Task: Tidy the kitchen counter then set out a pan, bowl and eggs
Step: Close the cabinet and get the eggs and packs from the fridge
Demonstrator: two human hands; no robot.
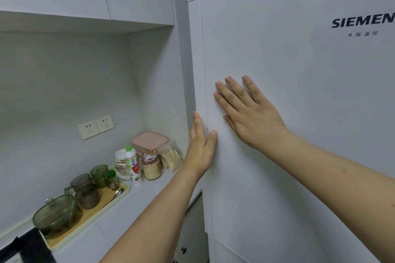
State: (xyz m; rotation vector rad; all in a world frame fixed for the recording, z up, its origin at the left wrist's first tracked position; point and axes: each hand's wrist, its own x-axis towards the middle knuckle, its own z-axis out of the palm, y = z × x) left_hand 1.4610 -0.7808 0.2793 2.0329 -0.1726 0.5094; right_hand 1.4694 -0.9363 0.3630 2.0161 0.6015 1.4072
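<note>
Right hand (250, 111) observed flat against white fridge door (299, 113), fingers straight and spread, holding nothing. Left hand (201, 145) found at 7 o'clock of the right, at the door's left edge, thumb on the front, fingers straight along the side, nothing gripped. Counter (128, 215) noted at 8 o'clock, bearing tray (89, 220) with glassware; pan, bowl and eggs not seen.

We see two bare forearms, no sleeves reaching the wrists, no watch or rings. Our left hand (201, 147) enters from six o'clock, our right hand (250, 111) from four o'clock; fingernails short, unpainted.
</note>
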